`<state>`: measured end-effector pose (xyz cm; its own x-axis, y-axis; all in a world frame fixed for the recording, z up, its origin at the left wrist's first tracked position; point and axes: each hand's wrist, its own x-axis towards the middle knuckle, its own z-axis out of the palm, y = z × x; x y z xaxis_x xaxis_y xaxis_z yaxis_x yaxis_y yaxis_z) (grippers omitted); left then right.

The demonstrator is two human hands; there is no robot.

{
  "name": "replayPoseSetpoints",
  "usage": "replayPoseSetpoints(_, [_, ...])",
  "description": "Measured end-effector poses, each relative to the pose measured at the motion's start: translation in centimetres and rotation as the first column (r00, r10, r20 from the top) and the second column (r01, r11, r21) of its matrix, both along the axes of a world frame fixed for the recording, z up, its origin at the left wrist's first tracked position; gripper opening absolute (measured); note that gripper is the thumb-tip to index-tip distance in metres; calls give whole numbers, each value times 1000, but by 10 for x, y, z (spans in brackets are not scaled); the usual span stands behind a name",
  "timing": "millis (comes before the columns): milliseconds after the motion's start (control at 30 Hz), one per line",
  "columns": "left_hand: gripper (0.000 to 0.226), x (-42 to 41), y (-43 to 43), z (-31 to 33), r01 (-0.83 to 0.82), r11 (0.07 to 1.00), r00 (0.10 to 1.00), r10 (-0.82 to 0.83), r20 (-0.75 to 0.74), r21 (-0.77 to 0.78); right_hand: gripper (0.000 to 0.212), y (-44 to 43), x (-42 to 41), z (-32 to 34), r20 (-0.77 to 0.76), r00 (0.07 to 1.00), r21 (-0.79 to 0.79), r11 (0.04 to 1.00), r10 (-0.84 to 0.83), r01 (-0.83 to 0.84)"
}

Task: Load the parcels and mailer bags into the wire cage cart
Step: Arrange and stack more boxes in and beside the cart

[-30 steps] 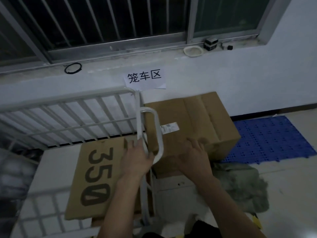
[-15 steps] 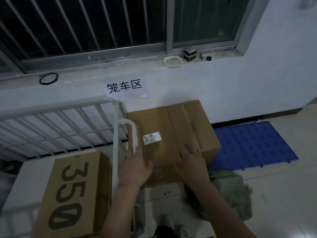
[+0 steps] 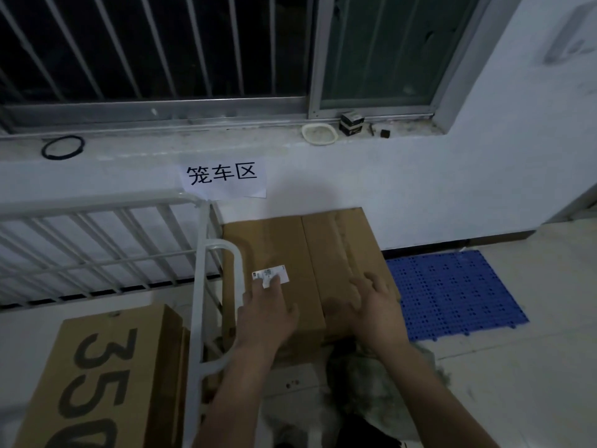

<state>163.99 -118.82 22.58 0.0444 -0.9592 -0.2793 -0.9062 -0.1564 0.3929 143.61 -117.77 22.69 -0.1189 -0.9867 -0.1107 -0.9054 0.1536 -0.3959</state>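
Left hand (image 3: 265, 313) and right hand (image 3: 371, 307), set apart from each other, both lie palm-down with fingers straight or spread on the top of the large brown cardboard parcel (image 3: 281, 240). Neither curls round an edge. The left fingertips reach the small white shipping label (image 3: 280, 271). This flat placement suggests steadying or positioning before a grip on the sides, since a parcel this broad probably calls for both hands. The parcel stands on the floor against the wall, outside the white wire cage cart (image 3: 97, 205) and just beside its looped white end handle (image 3: 238, 263), so it is not yet loaded. A brown carton printed "350" (image 3: 106, 383) already lies inside the cart. A grey crumpled soft bundle (image 3: 350, 378), possibly a mailer bag, lies beneath the forearms. A blue perforated plastic mat (image 3: 452, 292) covers the floor to the right.
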Motion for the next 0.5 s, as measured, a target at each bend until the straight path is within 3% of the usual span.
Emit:
replayPoseSetpoints(167, [71, -21, -21, -11, 0, 1000, 998, -1, 61, 15, 57, -23, -37, -11, -35, 999, 54, 998, -20, 22])
replayPoseSetpoints(300, [70, -47, -38, -22, -51, 999, 998, 50, 41, 19, 48, -49, -81, -23, -15, 1000, 66, 998, -13, 14])
replayPoseSetpoints(500, [72, -93, -48, -61, -180, 977, 984, 179, 17, 112, 62, -97, -167, -59, 14, 1000, 158, 987, 0, -3])
